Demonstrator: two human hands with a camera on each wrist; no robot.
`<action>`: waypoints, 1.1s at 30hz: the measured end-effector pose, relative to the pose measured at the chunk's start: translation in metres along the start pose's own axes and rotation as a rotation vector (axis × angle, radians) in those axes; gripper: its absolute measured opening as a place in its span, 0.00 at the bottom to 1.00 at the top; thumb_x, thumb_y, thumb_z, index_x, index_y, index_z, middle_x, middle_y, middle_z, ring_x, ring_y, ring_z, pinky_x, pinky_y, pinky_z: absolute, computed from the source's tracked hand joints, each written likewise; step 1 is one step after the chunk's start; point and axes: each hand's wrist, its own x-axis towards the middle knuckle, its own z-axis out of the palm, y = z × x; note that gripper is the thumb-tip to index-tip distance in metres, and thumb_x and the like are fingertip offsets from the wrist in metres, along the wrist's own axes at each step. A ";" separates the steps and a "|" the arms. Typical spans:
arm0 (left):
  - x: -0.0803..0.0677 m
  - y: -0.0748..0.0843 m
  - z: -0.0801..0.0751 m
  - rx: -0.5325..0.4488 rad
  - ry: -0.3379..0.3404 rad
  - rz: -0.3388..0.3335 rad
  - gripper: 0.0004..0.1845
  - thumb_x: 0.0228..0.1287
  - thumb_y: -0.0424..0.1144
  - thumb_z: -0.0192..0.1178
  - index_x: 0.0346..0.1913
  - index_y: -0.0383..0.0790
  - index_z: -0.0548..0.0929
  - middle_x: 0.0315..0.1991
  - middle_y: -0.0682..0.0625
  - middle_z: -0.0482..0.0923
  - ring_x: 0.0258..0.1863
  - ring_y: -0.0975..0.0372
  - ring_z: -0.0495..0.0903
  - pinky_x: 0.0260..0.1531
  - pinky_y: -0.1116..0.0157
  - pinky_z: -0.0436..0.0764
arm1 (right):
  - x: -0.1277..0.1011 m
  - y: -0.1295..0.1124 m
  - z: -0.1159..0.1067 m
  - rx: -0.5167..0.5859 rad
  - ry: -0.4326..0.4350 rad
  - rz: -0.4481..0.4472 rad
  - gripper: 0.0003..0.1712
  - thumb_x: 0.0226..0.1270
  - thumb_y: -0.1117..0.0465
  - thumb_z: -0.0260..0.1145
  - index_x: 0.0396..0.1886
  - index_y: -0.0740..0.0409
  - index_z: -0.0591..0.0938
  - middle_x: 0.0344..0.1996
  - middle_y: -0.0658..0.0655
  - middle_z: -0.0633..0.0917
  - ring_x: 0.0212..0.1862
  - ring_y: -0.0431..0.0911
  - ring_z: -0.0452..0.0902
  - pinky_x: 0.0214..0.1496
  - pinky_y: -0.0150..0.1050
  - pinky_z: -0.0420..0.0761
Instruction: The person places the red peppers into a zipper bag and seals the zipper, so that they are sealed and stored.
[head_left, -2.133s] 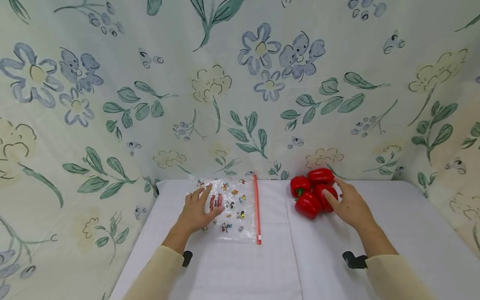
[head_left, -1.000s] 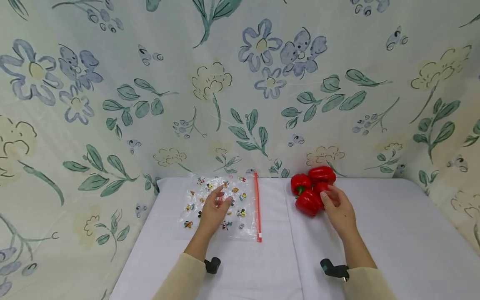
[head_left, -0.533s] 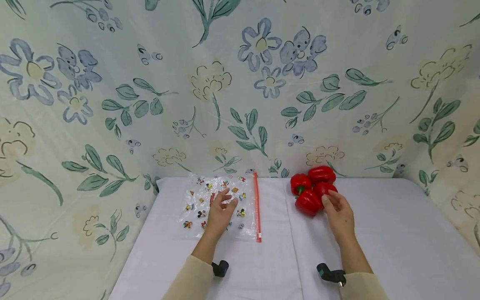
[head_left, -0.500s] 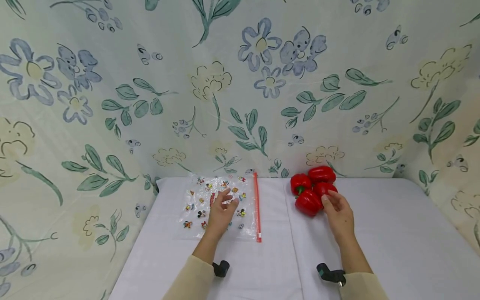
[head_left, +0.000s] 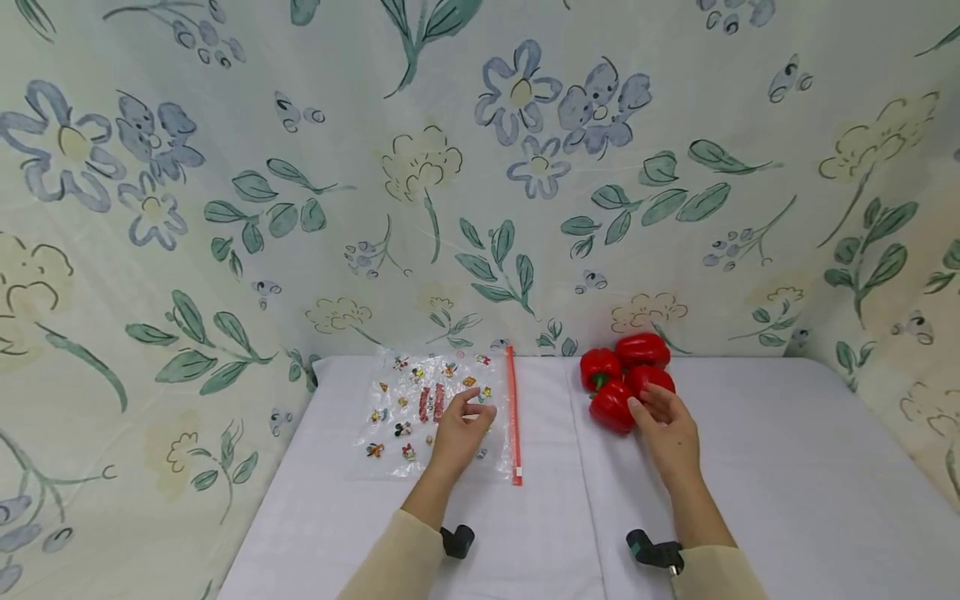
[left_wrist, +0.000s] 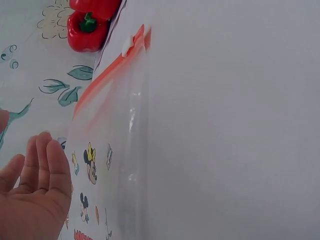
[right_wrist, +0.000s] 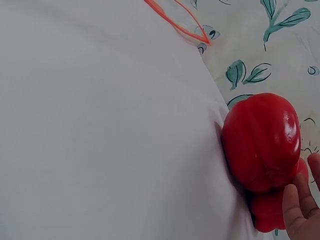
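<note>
Risk of nudging the four piled red bell peppers [head_left: 626, 379] right of centre into a roll, with right hand [head_left: 663, 429] relaxed, seemingly just touching them, and left hand [head_left: 461, 433] loose, empty on the cartoon-print zip bag [head_left: 442, 417].

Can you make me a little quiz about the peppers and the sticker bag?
1. How many red peppers lie on the table?
2. True or false: the left hand rests on the clear bag with cartoon prints.
3. What colour is the bag's zip strip: A blue, B red, C green?

Key: 1. four; 2. true; 3. B
</note>
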 end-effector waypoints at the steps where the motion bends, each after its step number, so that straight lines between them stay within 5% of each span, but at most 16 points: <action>1: 0.000 -0.001 0.001 -0.001 0.000 0.003 0.28 0.65 0.44 0.67 0.65 0.38 0.77 0.45 0.41 0.86 0.33 0.64 0.80 0.34 0.68 0.80 | 0.000 0.000 0.001 -0.002 0.001 0.001 0.36 0.72 0.41 0.64 0.74 0.49 0.70 0.68 0.58 0.77 0.66 0.51 0.72 0.44 0.14 0.69; 5: 0.002 -0.004 0.006 -0.017 -0.016 -0.007 0.25 0.64 0.43 0.67 0.62 0.35 0.79 0.42 0.42 0.85 0.30 0.66 0.80 0.31 0.70 0.79 | -0.001 0.000 0.003 -0.020 0.016 -0.003 0.36 0.71 0.42 0.66 0.73 0.49 0.70 0.68 0.58 0.77 0.67 0.53 0.72 0.52 0.23 0.75; 11: 0.002 -0.005 0.016 -0.061 -0.066 -0.054 0.22 0.64 0.40 0.67 0.57 0.32 0.80 0.35 0.45 0.83 0.24 0.67 0.78 0.26 0.71 0.77 | -0.004 0.001 0.009 -0.047 0.024 -0.005 0.36 0.69 0.50 0.70 0.74 0.49 0.70 0.70 0.58 0.76 0.70 0.56 0.71 0.70 0.53 0.76; 21: 0.000 -0.001 0.025 -0.002 -0.102 -0.152 0.18 0.64 0.42 0.66 0.54 0.37 0.82 0.33 0.49 0.81 0.24 0.65 0.78 0.25 0.71 0.77 | -0.004 0.005 0.017 -0.148 0.053 -0.081 0.37 0.66 0.54 0.73 0.73 0.53 0.72 0.68 0.62 0.75 0.70 0.59 0.70 0.67 0.59 0.76; 27: -0.001 -0.002 0.028 0.064 -0.092 -0.108 0.18 0.61 0.43 0.68 0.51 0.38 0.83 0.34 0.48 0.82 0.26 0.64 0.78 0.26 0.69 0.76 | -0.006 0.003 0.020 -0.162 0.058 -0.071 0.38 0.66 0.55 0.73 0.74 0.54 0.71 0.69 0.63 0.75 0.70 0.61 0.69 0.66 0.61 0.77; 33: -0.002 -0.002 0.033 0.273 -0.080 -0.044 0.16 0.58 0.44 0.70 0.46 0.41 0.83 0.33 0.49 0.84 0.28 0.63 0.78 0.28 0.64 0.75 | -0.007 0.002 0.024 -0.190 0.067 -0.069 0.39 0.64 0.55 0.74 0.74 0.54 0.71 0.68 0.64 0.75 0.69 0.61 0.69 0.64 0.63 0.78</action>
